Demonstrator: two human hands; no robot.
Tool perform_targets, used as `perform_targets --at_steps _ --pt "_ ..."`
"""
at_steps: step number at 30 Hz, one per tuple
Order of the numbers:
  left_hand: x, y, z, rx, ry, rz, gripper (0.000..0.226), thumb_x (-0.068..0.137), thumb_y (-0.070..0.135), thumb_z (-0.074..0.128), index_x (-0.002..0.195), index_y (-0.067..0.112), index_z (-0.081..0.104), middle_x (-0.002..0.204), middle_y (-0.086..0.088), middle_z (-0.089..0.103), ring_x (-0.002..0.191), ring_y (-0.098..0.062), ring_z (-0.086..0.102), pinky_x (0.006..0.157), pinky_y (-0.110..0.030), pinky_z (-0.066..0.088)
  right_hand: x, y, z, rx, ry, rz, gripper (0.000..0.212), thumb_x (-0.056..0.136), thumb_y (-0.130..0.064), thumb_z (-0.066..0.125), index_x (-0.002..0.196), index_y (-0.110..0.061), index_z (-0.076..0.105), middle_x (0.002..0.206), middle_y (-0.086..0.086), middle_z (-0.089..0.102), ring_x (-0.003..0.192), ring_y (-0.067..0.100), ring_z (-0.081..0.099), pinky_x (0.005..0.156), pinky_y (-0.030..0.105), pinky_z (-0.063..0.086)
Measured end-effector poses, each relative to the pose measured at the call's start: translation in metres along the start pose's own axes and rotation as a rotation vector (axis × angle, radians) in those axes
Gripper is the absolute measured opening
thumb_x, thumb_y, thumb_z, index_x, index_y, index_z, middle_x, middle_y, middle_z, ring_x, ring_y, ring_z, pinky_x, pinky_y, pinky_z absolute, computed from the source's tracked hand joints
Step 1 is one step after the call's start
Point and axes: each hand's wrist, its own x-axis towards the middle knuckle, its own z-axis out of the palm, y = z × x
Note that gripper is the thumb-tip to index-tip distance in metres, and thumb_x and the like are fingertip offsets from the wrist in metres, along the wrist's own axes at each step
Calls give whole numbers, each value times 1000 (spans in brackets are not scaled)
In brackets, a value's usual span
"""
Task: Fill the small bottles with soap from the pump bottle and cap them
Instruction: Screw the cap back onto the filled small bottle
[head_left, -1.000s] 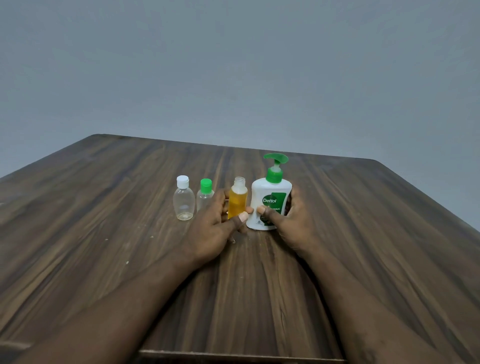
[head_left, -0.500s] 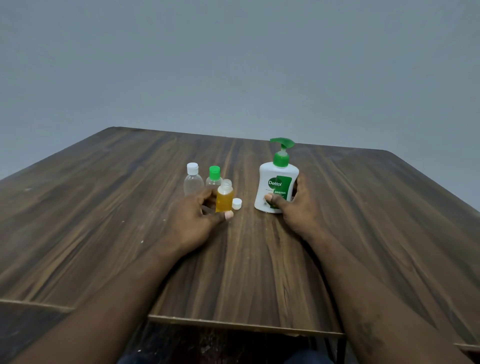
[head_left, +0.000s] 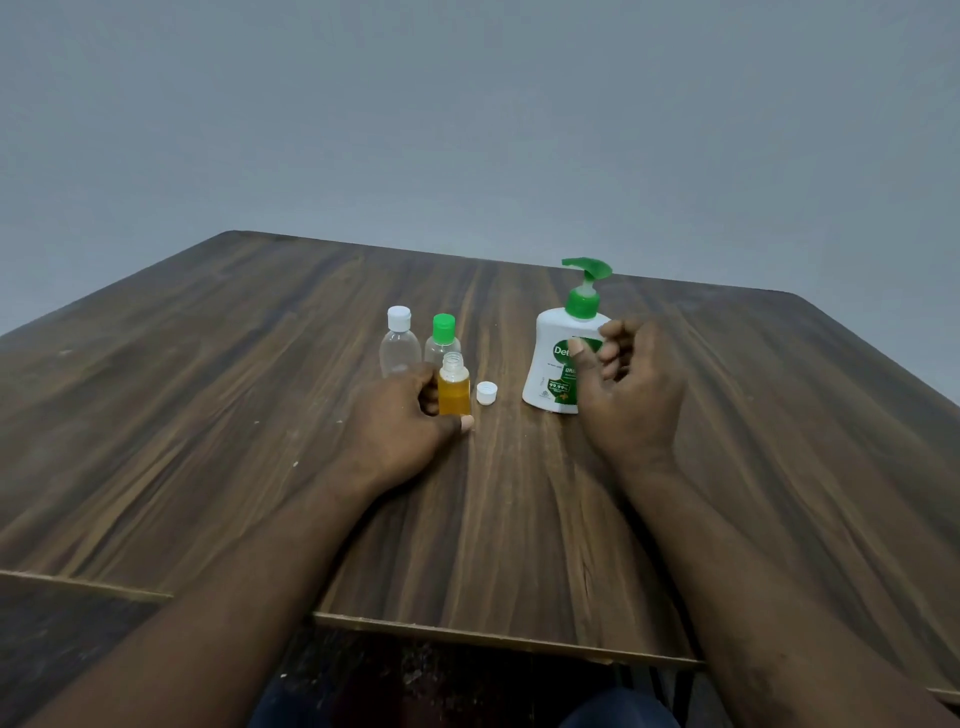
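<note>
Left grip: closed round the lower part of the open small bottle, with the thumb across the front of its base and the fingers behind it. The forearm lies along the desk.

Right grip: raised just beside the pump bottle, on its right. The fingers are loosely curled and hold nothing. The thumb tip overlaps the label, and whether it touches cannot be told.

Open small bottle: clear, upright on the desk, uncapped, holding yellow-orange soap up to about the shoulder. It stands near the middle of the desk, to the left of the pump bottle and apart from it.

Loose cap: white, lying on the desk between the open small bottle and the pump bottle, just beside the former, touching neither.

Pump bottle: white body with a green and white label and a green pump head, its nozzle pointing left. It is upright on the desk.

White-capped bottle: small, clear, upright, capped, with no coloured contents visible. It stands behind the left grip, furthest left of the group.

Green-capped bottle: small, clear, upright and capped. It stands directly behind the open small bottle and just beside the white-capped bottle.

Desk: dark wood-grain top with a pale front edge.

Wall: plain grey, behind the desk.
</note>
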Motion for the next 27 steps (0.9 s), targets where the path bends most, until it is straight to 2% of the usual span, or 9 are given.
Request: perform_targets --at_steps 2,5,8,10,12,15,23,27 --pt "0 -1 1 21 0 2 31 76 28 88 98 32 67 89 15 70 85 1 63 77 -24 49 -8 -5 6 -37 -159 -122 14 92 -24 74 92 -17 62 77 -6 59 63 12 55 61 30 48" --pt "2 -4 3 42 12 9 29 73 31 88 95 33 69 89 14 72 86 -1 66 78 -26 51 -18 -11 17 -123 -469 -228 10 91 -24 73 99 -21 67 96 -8 66 78 7 57 68 29 49" --pt "4 -6 5 24 27 19 36 68 43 83 100 30 72 91 12 74 87 -6 68 79 -29 54 -24 -16 26 -208 -674 -267 25 92 -28 65 116 -22 68 115 -6 69 96 18 66 78 35 53" --pt "4 -6 5 31 25 30 38 71 39 86 106 29 73 95 10 74 89 -8 68 81 -29 53 -24 -18 30 -272 -747 -249 34 94 -26 62 127 -23 66 129 -5 67 109 24 67 85 40 54" --pt "4 -8 5 53 21 32 38 74 33 88 109 27 73 96 10 73 90 -8 67 79 -27 52 -24 -18 33 -330 -780 -220 39 97 -24 62 136 -24 62 138 -5 63 114 26 65 90 42 54" --pt "4 -8 5 66 14 37 37 75 32 87 108 27 72 95 11 72 90 -6 66 79 -27 51 -25 -14 36 -370 -806 -216 38 98 -25 61 135 -26 61 138 -7 62 113 26 65 89 41 54" --pt "3 -4 5 98 6 51 38 77 39 86 109 27 70 96 13 70 91 -7 65 72 -19 44 -24 -10 29 -279 -775 -163 22 89 -35 73 108 -31 61 106 -13 62 96 13 59 80 40 53" --pt "3 -4 5 84 -12 64 42 75 42 87 111 30 69 96 16 68 89 -3 63 70 -16 41 -24 -11 28 -132 -729 -111 23 82 -30 82 100 -27 67 94 -13 65 87 6 59 75 31 50"
